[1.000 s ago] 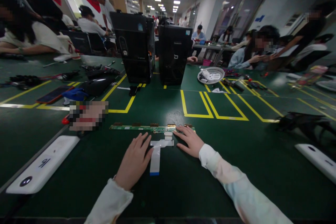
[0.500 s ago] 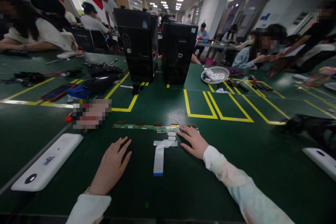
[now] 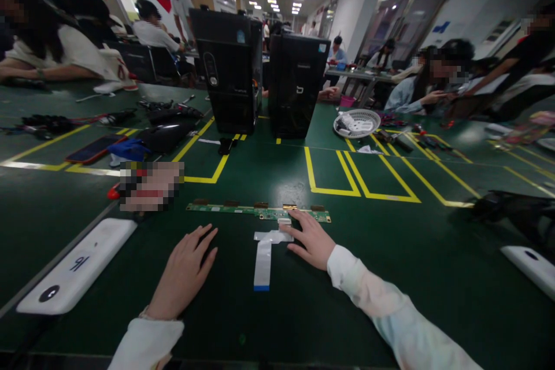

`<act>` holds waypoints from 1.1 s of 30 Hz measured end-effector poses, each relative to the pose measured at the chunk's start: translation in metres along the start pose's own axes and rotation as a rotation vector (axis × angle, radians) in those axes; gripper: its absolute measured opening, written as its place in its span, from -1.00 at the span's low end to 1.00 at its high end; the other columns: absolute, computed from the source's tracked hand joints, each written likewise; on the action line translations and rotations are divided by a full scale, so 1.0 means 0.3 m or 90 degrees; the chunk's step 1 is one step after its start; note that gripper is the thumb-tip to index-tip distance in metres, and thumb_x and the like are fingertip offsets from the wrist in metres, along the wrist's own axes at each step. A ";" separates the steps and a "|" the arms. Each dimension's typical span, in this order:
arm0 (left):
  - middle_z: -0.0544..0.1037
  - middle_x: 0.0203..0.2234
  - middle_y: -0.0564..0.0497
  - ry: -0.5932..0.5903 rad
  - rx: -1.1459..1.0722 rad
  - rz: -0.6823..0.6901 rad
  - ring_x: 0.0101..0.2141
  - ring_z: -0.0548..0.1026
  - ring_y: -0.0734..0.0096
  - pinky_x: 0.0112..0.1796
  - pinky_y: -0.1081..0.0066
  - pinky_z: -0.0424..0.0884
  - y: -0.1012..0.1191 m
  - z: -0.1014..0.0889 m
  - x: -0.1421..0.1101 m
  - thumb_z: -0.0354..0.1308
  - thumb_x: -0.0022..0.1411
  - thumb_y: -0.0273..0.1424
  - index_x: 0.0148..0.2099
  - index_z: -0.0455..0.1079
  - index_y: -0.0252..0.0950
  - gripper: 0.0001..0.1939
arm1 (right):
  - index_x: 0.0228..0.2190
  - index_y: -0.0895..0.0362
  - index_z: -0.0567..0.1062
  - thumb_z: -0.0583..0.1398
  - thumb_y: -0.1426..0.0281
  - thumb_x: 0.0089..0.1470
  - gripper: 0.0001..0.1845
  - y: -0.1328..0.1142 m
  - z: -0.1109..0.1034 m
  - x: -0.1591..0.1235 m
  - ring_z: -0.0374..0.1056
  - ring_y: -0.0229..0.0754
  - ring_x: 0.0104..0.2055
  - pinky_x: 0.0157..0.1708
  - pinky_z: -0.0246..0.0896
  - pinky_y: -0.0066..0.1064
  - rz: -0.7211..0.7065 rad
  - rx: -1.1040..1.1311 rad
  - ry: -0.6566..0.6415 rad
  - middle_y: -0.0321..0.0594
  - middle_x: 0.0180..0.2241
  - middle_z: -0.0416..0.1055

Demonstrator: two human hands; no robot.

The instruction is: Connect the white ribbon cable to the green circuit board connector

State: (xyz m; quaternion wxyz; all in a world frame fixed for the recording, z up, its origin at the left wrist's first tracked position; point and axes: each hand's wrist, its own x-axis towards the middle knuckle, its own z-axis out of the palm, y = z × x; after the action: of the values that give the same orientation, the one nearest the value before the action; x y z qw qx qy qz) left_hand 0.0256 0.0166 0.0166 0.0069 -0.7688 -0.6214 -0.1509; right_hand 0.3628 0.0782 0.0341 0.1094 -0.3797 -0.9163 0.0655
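A long, narrow green circuit board (image 3: 234, 209) lies flat across the table, with copper-coloured tabs along its far edge. From a white connector (image 3: 284, 221) at its near side, a white flat ribbon cable (image 3: 263, 260) bends toward me and finishes in a blue end. My right hand (image 3: 310, 238) rests with fingers apart over the connector and the cable's upper part; whether the fingertips press on them I cannot tell. Left of the cable, my left hand (image 3: 184, 272) lies on the table with its fingers stretched out, holding nothing.
Two black computer towers (image 3: 229, 75) stand beyond the board. A white power bank-like device (image 3: 78, 269) lies at left, near a blue cloth-like item (image 3: 130, 150). A white basket (image 3: 358, 123) sits at the far right. Yellow tape marks the green table (image 3: 277, 324). People work around.
My right hand has shifted left along the board, from its right part onto the connector and cable, uncovering the board's right end. My left hand has stayed in place.
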 end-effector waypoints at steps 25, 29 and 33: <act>0.28 0.21 -0.20 -0.007 -0.008 0.003 0.19 0.25 0.02 0.13 -0.05 0.21 -0.015 0.012 -0.006 -0.13 0.34 -0.16 0.26 0.19 -0.28 -0.47 | 0.23 -0.10 0.20 -0.02 0.20 0.23 -0.46 0.085 -0.021 -0.800 0.07 0.13 0.26 0.13 0.10 0.13 0.284 -0.184 0.089 -0.09 0.30 0.00; 0.29 0.20 -0.21 -0.006 -0.001 0.007 0.18 0.26 0.02 0.13 -0.05 0.22 -0.010 0.009 -0.002 -0.14 0.34 -0.16 0.26 0.20 -0.30 -0.47 | 0.22 -0.03 0.23 -0.03 0.17 0.22 -0.43 0.067 -0.001 -0.952 0.21 0.20 0.16 0.03 0.23 0.12 0.419 -0.230 0.097 0.03 0.20 0.14; 0.32 0.18 -0.23 0.008 -0.002 0.010 0.16 0.30 0.01 0.13 -0.04 0.22 -0.002 0.002 0.003 -0.14 0.33 -0.16 0.22 0.25 -0.34 -0.46 | 0.21 0.05 0.25 -0.03 0.10 0.18 -0.37 0.058 0.014 -1.012 0.33 0.26 0.03 -0.08 0.33 0.09 0.540 -0.274 0.128 0.12 0.10 0.23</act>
State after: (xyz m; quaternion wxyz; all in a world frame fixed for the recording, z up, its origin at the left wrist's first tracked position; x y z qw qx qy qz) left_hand 0.0254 0.0177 0.0161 0.0105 -0.7728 -0.6149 -0.1567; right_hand 0.5825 -0.1253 -0.0192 0.0803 -0.7381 -0.6584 -0.1238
